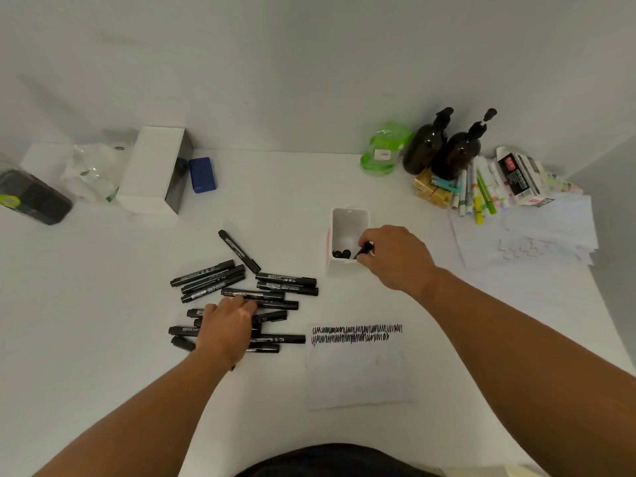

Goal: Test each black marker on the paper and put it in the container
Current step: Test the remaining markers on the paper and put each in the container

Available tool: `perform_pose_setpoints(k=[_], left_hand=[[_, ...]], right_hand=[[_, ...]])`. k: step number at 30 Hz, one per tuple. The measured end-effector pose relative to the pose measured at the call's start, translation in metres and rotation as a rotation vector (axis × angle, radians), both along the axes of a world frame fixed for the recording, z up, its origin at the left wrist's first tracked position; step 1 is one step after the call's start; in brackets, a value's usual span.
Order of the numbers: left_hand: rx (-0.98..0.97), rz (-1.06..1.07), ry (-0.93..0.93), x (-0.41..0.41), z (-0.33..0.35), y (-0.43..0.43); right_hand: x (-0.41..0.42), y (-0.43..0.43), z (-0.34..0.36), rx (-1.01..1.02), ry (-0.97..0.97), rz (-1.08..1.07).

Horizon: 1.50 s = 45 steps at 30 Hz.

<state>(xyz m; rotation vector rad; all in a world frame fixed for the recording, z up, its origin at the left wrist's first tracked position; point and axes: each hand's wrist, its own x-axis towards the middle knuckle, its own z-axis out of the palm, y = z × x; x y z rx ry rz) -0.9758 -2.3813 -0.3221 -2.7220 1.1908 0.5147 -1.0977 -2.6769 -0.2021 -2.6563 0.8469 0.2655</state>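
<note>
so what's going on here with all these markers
A person is testing black markers and putting them away. The right hand holds a marker at the rim of the white container, where a few marker ends already show inside. The left hand rests on the pile of markers, probably going for the next one. The paper in front carries two rows of black scribble.
</note>
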Motion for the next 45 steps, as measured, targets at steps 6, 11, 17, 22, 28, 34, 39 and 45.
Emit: perform_pose_setpoints(k=[6, 11, 17, 22, 28, 34, 39, 45], left_hand=[[-0.120, 0.057, 0.034, -0.010, 0.007, 0.006], [-0.376, 0.244, 0.311, -0.033, 0.028, 0.009], [-0.597, 0.675, 1.013, -0.077, 0.062, 0.000], [-0.760, 0.827, 1.537, -0.106, 0.073, -0.010], [-0.775, 0.747, 1.379, -0.094, 0.067, 0.002], [-0.415, -0.304, 0.753, -0.101, 0.078, -0.014], [-0.392, -0.318, 0.770, -0.126, 0.079, -0.035], [-0.453, -0.264, 0.820, -0.148, 0.074, -0.041]], right_hand=[[0.003, -0.002, -0.012, 0.037, 0.130, 0.068], [-0.020, 0.012, 0.000, 0.053, -0.076, -0.023], [-0.084, 0.092, -0.016, 0.612, -0.101, -0.262], [-0.122, 0.150, -0.039, 0.981, -0.050, -0.349], [-0.147, 0.148, -0.045, 0.818, -0.150, -0.418], [-0.153, 0.144, -0.035, 0.965, -0.399, -0.558], [-0.146, 0.153, -0.034, 1.185, -0.539, -0.749], [-0.159, 0.151, -0.042, 1.293, -0.613, -0.768]])
